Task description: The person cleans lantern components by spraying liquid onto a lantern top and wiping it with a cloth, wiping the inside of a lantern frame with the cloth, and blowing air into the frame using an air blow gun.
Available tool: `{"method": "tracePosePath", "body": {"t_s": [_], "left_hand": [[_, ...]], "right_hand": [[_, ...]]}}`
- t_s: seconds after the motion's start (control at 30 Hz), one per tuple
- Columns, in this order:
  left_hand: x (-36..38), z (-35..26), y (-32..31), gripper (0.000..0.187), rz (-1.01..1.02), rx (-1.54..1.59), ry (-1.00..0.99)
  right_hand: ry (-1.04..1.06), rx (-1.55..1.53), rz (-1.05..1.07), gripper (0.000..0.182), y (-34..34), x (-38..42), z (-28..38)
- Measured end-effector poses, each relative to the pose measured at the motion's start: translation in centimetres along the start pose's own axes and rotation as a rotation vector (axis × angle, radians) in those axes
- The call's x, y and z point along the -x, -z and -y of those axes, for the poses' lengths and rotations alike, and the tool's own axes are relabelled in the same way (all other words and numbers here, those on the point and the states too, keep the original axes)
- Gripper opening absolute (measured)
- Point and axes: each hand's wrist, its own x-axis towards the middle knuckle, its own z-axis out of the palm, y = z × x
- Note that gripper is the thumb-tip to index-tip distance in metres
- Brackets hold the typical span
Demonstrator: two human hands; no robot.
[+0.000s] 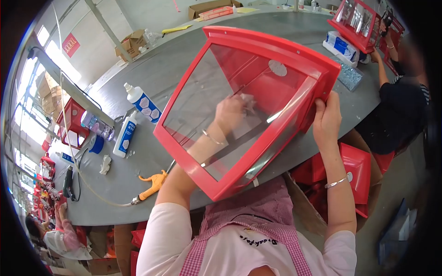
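A red lantern-like frame with clear panes [278, 42] is held up tilted above the grey table. My right hand [327, 117] is closed on its right edge, thumb on the near side. Through the clear pane shows my left hand [229, 112], its arm passing behind the lower red bar. That hand is slightly blurred and closed around a crumpled white tissue [249, 102], near the red inner wall. A white oval sticker [277, 68] is on that wall. An orange air blow gun [153, 184] with a clear hose lies by my left forearm.
Left on the grey table [184, 60] are two white-and-blue bottles [142, 103], a clear bottle [98, 126], a blue tape roll [96, 144] and a crumpled tissue [105, 164]. A co-worker [391, 106] handles another red frame [357, 23] at right. Red parts [354, 172] fill a box below.
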Motion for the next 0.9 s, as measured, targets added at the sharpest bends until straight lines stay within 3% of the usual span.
{"method": "tracePosePath", "body": {"t_s": [0.07, 0.13, 0.23, 0.3, 0.43, 0.5, 0.57, 0.6, 0.67, 0.77, 0.8, 0.83, 0.87, 0.9], "left_hand": [[2.3, 0.8, 1.8, 0.026, -0.006, -0.151, -0.053], [5.3, -0.6, 4.5, 0.023, 0.244, -0.19, -0.034], [10.8, -1.8, 7.8, 0.012, 0.382, 0.069, 0.098], [14.2, -0.7, 7.1, 0.023, 0.459, 0.201, 0.034], [8.9, -6.9, 8.9, 0.02, 0.603, 0.548, -0.199], [8.6, -5.0, 2.7, 0.025, 0.606, 0.718, -0.068], [4.5, -5.9, 0.9, 0.029, 0.371, 0.64, -0.284], [2.5, -6.4, 0.8, 0.011, 0.287, 0.717, -0.274], [0.1, -6.6, 0.2, 0.02, 0.189, 0.796, -0.263], [-1.0, -5.5, -1.1, 0.017, -0.057, 0.404, -0.321], [0.0, -5.4, -1.2, 0.017, -0.067, 0.404, -0.315], [1.5, -5.8, -0.6, 0.011, 0.06, 0.567, -0.259], [2.8, -6.0, 0.0, 0.018, 0.189, 0.726, -0.204], [4.3, -5.7, 0.7, 0.014, 0.29, 0.69, -0.271]], "right_hand": [[0.031, -0.005, -0.012, 0.019, 0.0, 0.0, 0.1], [0.032, -0.014, -0.012, 0.019, 0.0, -0.1, -0.1], [0.011, -0.019, -0.024, 0.018, -0.2, 0.0, -0.3], [0.003, -0.023, -0.04, 0.017, -0.3, 0.0, -0.4], [0.017, -0.029, -0.061, 0.016, -0.6, 0.1, -0.4], [0.018, -0.026, -0.066, 0.016, -0.5, 0.0, -0.5], [0.017, -0.011, -0.066, 0.016, -0.4, 0.1, -0.6], [0.025, -0.007, -0.068, 0.016, -0.4, 0.0, -0.6], [0.045, -0.001, -0.065, 0.016, -0.3, 0.0, -0.4], [0.023, 0.044, -0.032, 0.017, -0.2, 0.0, -0.6], [0.032, 0.041, -0.026, 0.017, -0.2, 0.1, -0.6], [0.036, 0.037, -0.03, 0.017, -0.2, 0.1, -0.6], [0.04, 0.031, -0.039, 0.017, -0.2, 0.0, -0.6], [0.04, 0.023, -0.048, 0.018, -0.3, 0.1, -0.7]]}}
